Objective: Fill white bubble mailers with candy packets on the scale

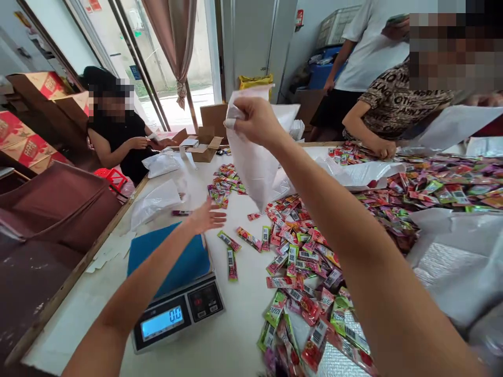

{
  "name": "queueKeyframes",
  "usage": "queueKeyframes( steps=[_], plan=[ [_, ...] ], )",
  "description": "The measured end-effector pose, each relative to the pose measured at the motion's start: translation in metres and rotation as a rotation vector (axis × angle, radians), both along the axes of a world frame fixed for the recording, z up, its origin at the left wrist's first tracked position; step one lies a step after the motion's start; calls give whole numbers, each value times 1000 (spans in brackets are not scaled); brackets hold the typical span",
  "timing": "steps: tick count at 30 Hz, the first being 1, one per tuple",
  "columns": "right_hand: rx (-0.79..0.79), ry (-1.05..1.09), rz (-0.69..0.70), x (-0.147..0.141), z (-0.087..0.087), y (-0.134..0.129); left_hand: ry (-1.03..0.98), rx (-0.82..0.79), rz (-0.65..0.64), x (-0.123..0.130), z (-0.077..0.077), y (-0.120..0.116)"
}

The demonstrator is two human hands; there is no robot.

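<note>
My right hand (257,119) is raised over the table, its fingers closed on the top edge of a white plastic bag (253,165) that hangs down limply. Fingers spread and holding nothing, my left hand (205,215) reaches over the far right corner of a digital scale (178,314). The scale has a blue top and its lit display reads 0.0. To the right of it lies a heap of small snack packets (293,256) in red, pink and green wrappers. A few loose packets (231,264) lie between the scale and the heap.
Filled white bags (157,201) lie along the table's left side, near an open cardboard box (204,149). Across the table, one person sits at left and another at right by a large packet pile (444,183); a third stands behind. A silvery-white bag (463,262) lies at right.
</note>
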State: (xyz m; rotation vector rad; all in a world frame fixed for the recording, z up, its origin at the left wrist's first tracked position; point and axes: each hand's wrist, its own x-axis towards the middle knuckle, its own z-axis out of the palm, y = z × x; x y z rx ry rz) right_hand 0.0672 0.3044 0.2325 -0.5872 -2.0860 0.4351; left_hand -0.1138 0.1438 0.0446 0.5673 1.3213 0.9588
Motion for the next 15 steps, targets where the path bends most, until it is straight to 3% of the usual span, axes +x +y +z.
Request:
queueKeyframes(
  steps=[3,5,7,9,11,15],
  plan=[
    [-6,59,133,-11,51,-64,-361,-43,-7,50,5,-33],
    [-3,137,228,-13,69,-103,-552,40,-3,66,5,-57],
    [-21,189,316,-9,74,-135,-610,134,81,61,5,-84],
    [-74,177,335,-3,69,-160,-488,164,239,35,5,-113],
    [-161,109,296,5,54,-179,-254,124,377,-9,5,-141],
    [-400,-69,368,3,-8,-200,364,49,517,-111,-1,-189]
  ],
)
